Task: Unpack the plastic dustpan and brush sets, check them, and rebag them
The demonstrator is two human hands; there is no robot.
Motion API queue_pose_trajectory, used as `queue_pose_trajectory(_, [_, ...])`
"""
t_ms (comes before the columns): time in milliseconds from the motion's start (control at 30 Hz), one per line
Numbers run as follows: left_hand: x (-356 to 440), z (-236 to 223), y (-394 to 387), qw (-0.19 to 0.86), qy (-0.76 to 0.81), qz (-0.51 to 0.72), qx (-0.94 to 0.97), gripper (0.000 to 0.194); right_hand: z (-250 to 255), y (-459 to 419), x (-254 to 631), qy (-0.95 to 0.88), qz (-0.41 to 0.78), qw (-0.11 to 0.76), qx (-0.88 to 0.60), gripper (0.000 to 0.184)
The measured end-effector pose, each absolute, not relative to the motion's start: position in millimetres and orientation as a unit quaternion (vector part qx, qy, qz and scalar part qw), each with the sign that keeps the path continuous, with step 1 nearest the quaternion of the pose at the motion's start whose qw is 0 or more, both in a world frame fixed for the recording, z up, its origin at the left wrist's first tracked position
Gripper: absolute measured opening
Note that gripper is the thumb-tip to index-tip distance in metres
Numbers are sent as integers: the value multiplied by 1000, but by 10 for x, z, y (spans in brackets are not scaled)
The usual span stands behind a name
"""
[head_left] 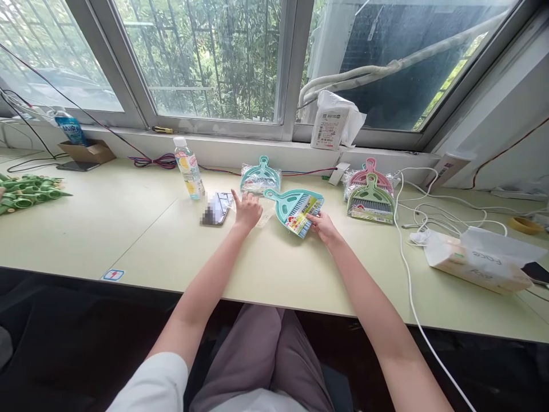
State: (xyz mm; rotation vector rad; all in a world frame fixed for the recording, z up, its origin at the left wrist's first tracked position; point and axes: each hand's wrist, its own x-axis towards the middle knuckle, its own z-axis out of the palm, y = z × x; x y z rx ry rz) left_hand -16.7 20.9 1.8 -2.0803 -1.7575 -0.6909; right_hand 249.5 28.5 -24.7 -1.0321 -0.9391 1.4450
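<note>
A teal mini dustpan-and-brush set [295,210] with a colourful label lies on the pale green table [128,229] in front of me. My right hand [322,226] grips its lower right edge with closed fingers. My left hand [246,210] rests just left of the set's handle, index finger and thumb stretched out, other fingers curled, holding nothing I can see. A second teal set [260,176] in clear wrap lies just beyond the left hand. A phone [218,208] lies flat to the left of that hand.
A water bottle [189,169] stands left of the phone. Pink and green dustpan sets [370,194] lie at the right, next to white cables [422,220] and a tissue pack [480,260]. Green plastic pieces [26,191] and a cardboard box [88,151] sit far left. A white bag [334,121] leans on the window sill.
</note>
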Motion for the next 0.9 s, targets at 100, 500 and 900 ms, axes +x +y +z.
queue_pose_trajectory(100, [-174, -68, 244, 167, -638, -222, -718, 30, -218, 254, 2479, -417, 625, 500, -431, 24])
queue_pose_trajectory(500, [-240, -40, 286, 52, -687, -259, -677, 28, -192, 210, 2469, -416, 641, 476, -436, 24])
queue_pose_trajectory(900, [-42, 184, 114, 36, -612, -398, -682, 31, -119, 107, 2316, -419, 532, 586, -444, 25])
